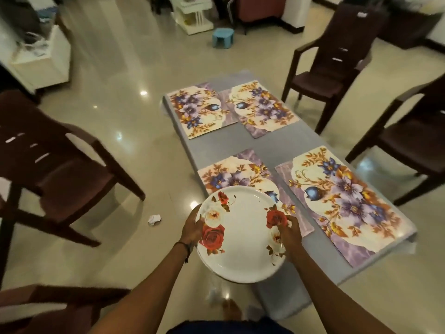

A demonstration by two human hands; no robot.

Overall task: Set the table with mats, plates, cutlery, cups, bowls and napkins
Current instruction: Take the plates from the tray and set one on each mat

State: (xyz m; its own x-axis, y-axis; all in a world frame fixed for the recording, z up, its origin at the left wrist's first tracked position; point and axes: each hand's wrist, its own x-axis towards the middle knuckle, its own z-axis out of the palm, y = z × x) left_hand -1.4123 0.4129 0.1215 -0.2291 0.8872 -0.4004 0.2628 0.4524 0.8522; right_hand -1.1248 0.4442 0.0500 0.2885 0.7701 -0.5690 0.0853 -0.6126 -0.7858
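Note:
A stack of white plates [243,239] with red and white roses hangs in the air over the near left corner of the grey table [269,143]. My left hand [192,226] grips the stack's left rim. My right hand [287,233] holds the right rim, thumb on top of the upper plate. Several floral mats lie on the table: one [231,174] partly hidden under the plates, one [346,203] at the near right, and two at the far end [197,109] [263,107].
Dark brown chairs stand around the table: one at the left [48,160], one at the near left [60,307], two at the right [337,59] [414,138]. A crumpled paper [154,219] lies on the glossy floor. A blue stool [222,37] stands far back.

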